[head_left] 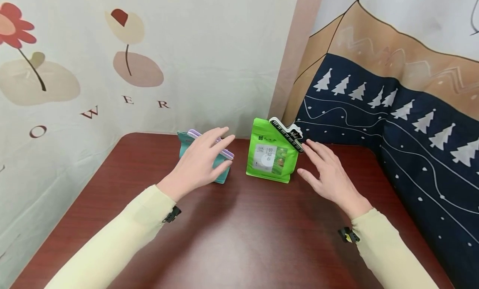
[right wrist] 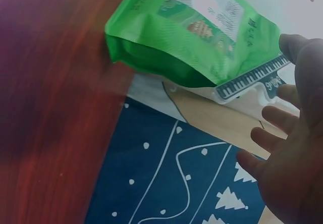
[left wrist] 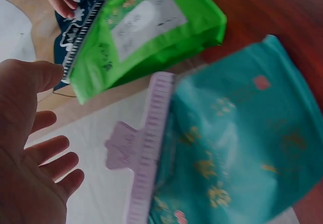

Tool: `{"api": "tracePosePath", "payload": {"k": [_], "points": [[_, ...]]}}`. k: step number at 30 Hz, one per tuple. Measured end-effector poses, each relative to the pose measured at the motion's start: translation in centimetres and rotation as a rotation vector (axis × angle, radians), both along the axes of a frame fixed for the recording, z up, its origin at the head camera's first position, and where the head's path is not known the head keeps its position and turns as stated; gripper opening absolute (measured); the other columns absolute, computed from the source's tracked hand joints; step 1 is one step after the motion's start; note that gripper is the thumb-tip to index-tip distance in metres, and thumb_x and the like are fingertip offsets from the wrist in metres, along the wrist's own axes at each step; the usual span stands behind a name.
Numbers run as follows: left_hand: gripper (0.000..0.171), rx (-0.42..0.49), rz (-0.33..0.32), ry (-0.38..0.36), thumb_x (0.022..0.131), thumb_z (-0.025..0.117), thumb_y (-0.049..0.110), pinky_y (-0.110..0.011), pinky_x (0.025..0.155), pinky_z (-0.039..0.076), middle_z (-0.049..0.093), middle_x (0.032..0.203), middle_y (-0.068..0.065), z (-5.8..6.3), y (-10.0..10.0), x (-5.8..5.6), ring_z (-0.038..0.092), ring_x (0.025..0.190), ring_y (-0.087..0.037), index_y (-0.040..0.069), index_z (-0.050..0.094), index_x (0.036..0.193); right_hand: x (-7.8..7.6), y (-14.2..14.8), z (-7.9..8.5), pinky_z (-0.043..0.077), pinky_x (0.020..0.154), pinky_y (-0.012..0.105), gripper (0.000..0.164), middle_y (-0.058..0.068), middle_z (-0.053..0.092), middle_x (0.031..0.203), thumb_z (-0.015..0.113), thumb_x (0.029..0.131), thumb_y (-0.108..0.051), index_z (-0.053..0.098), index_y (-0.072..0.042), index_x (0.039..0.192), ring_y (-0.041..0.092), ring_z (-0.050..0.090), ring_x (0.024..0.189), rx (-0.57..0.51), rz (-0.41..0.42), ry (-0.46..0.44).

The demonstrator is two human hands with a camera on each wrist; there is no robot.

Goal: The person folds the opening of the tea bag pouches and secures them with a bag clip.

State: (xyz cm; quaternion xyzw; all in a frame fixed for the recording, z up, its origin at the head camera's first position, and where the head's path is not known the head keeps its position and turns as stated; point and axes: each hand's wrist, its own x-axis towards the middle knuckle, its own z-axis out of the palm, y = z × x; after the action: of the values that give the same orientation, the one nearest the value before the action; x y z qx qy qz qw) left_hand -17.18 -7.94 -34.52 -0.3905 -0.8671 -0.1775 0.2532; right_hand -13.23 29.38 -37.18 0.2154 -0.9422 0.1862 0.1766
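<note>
A bright green tea pouch stands upright near the back of the table, a black-and-white piano-key bag clip slanting across its top right corner. To its left stands a teal pouch with gold print, a lilac bag clip along its top. My left hand hovers in front of the teal pouch and covers much of it in the head view; its fingers are spread and grip nothing. Beside the green pouch's right edge is my right hand, fingers extended, fingertips close to the black-and-white clip.
The dark red-brown table reaches back to a pale curtain printed with flowers and letters. On the right, a navy cloth with white trees borders the table edge.
</note>
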Motion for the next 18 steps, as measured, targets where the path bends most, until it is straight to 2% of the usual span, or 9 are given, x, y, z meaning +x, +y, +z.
{"api": "tracePosePath", "payload": {"k": [6, 12, 18], "points": [[0.069, -0.076, 0.031, 0.028, 0.088, 0.082, 0.028, -0.052, 0.12, 0.032, 0.046, 0.157, -0.02, -1.4, -2.1, 0.9, 0.042, 0.145, -0.041, 0.004, 0.056, 0.147, 1.0, 0.7, -0.7, 0.025, 0.119, 0.063, 0.075, 0.017, 0.031, 0.166, 0.073, 0.094, -0.027, 0.039, -0.008, 0.159, 0.041, 0.023, 0.153, 0.073, 0.002, -0.009], [0.077, -0.137, 0.06, 0.06, 0.086, 0.082, 0.035, -0.055, 0.119, 0.031, 0.043, 0.159, -0.02, -2.6, -4.1, 1.6, 0.037, 0.148, -0.043, 0.005, 0.053, 0.15, 1.7, 1.3, -1.4, 0.016, 0.126, 0.056, 0.079, 0.016, 0.026, 0.169, 0.071, 0.096, -0.033, 0.035, -0.01, 0.162, 0.039, 0.017, 0.156, 0.115, 0.009, -0.028], [0.081, -0.2, 0.123, 0.01, 0.089, 0.075, 0.047, -0.055, 0.122, 0.025, 0.033, 0.166, -0.017, -3.6, -5.6, 2.2, 0.028, 0.154, -0.04, 0.009, 0.047, 0.155, 1.9, 1.5, -2.1, 0.01, 0.127, 0.054, 0.079, 0.017, 0.025, 0.169, 0.071, 0.096, -0.035, 0.035, -0.009, 0.161, 0.04, 0.017, 0.156, 0.142, 0.025, -0.021]]}}
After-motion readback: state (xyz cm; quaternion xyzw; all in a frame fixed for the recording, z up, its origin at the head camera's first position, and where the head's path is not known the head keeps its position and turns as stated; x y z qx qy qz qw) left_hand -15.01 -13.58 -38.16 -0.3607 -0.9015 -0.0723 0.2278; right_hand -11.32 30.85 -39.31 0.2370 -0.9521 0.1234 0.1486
